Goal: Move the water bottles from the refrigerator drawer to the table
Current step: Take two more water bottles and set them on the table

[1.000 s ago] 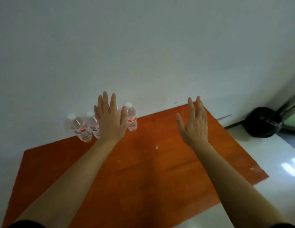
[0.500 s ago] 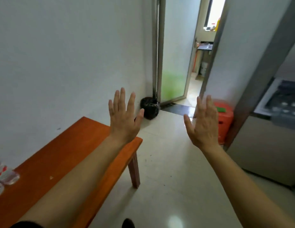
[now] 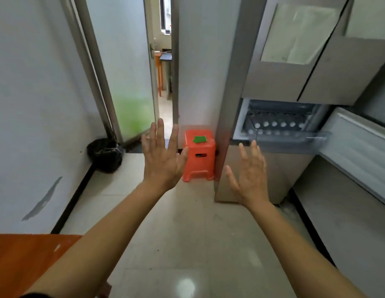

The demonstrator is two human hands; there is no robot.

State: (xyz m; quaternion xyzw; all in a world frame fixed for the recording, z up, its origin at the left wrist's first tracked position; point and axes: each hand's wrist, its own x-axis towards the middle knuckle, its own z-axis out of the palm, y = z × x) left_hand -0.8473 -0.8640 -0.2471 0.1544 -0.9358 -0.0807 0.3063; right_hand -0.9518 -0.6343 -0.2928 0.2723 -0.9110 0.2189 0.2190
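Both hands are raised in front of me with straight, spread fingers and hold nothing. My left hand is at the centre, my right hand a little to its right and lower. Beyond the right hand the refrigerator drawer stands pulled out, and several white bottle caps show in rows inside it. A corner of the orange table lies at the lower left; no bottles on it are in view.
The grey refrigerator fills the right side, with a pale open drawer front jutting out. An orange plastic stool stands by the fridge's left side. A black bag sits at the wall beside an open doorway.
My view has swung right, from the table with its bottles by the wall to the refrigerator and its open drawer. Both hands stay raised, open and empty.
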